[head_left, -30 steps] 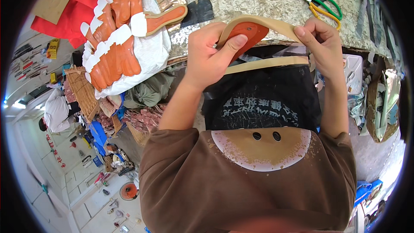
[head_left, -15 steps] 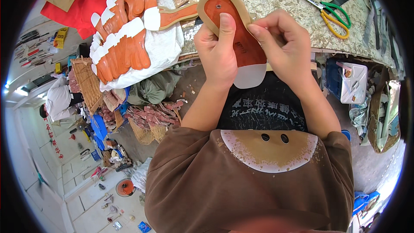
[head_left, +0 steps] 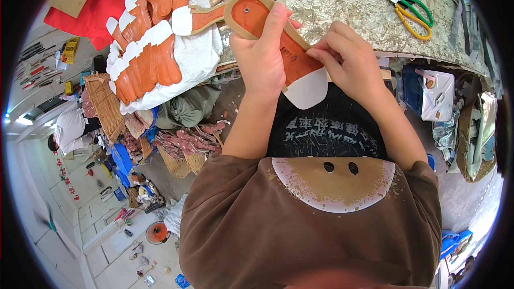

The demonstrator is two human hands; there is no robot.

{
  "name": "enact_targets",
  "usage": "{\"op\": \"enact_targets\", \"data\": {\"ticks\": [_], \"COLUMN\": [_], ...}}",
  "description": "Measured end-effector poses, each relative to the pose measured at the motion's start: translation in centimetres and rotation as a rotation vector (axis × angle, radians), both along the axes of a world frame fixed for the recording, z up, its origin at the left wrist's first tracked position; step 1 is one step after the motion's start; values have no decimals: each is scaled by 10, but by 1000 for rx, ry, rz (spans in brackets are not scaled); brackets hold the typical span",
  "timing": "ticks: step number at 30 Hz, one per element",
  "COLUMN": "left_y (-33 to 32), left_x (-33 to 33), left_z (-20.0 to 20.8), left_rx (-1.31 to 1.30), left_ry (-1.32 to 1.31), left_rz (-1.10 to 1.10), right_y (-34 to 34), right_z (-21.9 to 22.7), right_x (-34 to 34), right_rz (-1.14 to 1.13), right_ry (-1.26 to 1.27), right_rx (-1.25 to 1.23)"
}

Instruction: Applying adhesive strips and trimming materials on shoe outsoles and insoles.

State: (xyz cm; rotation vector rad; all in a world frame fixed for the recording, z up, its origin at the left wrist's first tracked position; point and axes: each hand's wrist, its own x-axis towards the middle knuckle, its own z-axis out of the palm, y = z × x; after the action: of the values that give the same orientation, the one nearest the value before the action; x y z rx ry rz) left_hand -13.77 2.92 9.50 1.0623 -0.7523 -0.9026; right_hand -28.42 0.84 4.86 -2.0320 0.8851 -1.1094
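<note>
White woven sack [head_left: 198, 48] left of bench, piled with orange-white insoles. White rectangular plastic container [head_left: 436, 93] under bench edge, right side. Yellow rectangular pack [head_left: 70, 49] far left. No screens.

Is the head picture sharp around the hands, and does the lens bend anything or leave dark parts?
Head view: daylight is even and soft, with no harsh glare; the left hand, the right hand and the orange insole are sharp; the worktable edge bows from fisheye distortion; the corners beyond the round image are black.

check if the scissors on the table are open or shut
Shut: the scissors lie flat on the table, blades together, handles nearly touching.
</note>
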Motion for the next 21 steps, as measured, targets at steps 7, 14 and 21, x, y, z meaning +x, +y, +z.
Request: {"op": "enact_targets", "data": {"ticks": [7, 14, 21], "left_y": [-2, -5, -9], "left_x": [6, 17, 24], "left_z": [0, -3, -7], "left_rx": [-4, -76, -49], "left_ry": [50, -20, -175], "left_rz": [19, -27, -158], "right_y": [-9, -19, -26], "right_z": [-4, -10, -8], "right_x": [-13, -20, -23], "right_rz": [57, 257, 337], "right_ry": [-227, -173, -469], "right_rx": [337, 842, 1077]}}
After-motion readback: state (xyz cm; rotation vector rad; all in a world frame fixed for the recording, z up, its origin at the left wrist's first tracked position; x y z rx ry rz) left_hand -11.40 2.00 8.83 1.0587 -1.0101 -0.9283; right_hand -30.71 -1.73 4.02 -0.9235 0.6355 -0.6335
